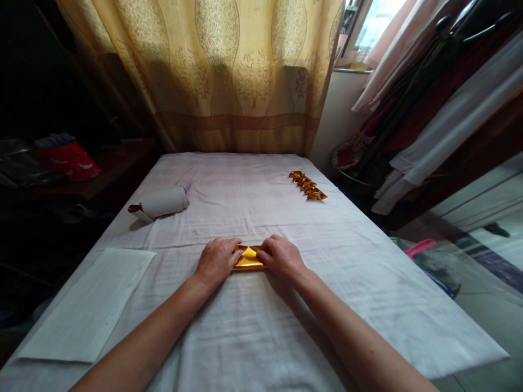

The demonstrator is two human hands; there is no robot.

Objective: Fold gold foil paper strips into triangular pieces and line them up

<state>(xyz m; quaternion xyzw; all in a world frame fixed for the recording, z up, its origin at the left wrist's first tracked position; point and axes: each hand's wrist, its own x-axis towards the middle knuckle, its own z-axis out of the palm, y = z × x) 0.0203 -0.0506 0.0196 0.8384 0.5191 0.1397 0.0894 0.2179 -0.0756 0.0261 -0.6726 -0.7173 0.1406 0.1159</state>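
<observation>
A strip of shiny gold foil paper (250, 261), folded over itself, lies on the cloth-covered table in front of me. My left hand (218, 262) grips its left end, with the thumb on top and the fingers curled over the far edge. At the right end, my right hand (283, 256) holds the paper in the same way, its thumb pressed near the middle. A pointed flap shows between the two thumbs. Both ends of the paper are hidden under my fingers.
Several folded gold foil pieces (308, 185) sit in a row at the table's back right. A white roll (164, 202) lies at the back left, and a white sheet (87, 305) at the front left. A curtain (245, 81) hangs behind the table (351, 316); clothes (445, 125) hang at right.
</observation>
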